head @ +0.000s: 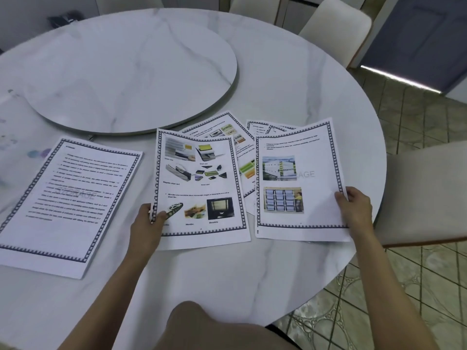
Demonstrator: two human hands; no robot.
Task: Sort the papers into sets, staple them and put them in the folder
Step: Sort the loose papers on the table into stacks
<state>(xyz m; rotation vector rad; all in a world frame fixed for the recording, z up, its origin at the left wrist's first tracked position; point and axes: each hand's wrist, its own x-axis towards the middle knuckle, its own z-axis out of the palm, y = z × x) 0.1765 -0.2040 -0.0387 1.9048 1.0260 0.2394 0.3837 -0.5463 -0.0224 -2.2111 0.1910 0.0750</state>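
– Fingers (161,215) of the left hand (149,223), what do they do?
– They pinch the lower left edge of a sheet with photos (202,183), with the thumb on top. The fingers of the right hand (355,207) grip the right edge of a second sheet (300,180), which has two pictures.
– Do both sheets lie flat?
– Their lower parts seem to rest on the bench (303,84). The upper edges look a little lifted, but I cannot tell for sure. Under them more bordered sheets (228,127) are fanned out.
– And the other papers?
– A neat stack (68,203) with a text page on top lies to the left, apart from the left hand. Behind everything is a round turntable (126,72), and a pale chair (424,193) stands at the right.
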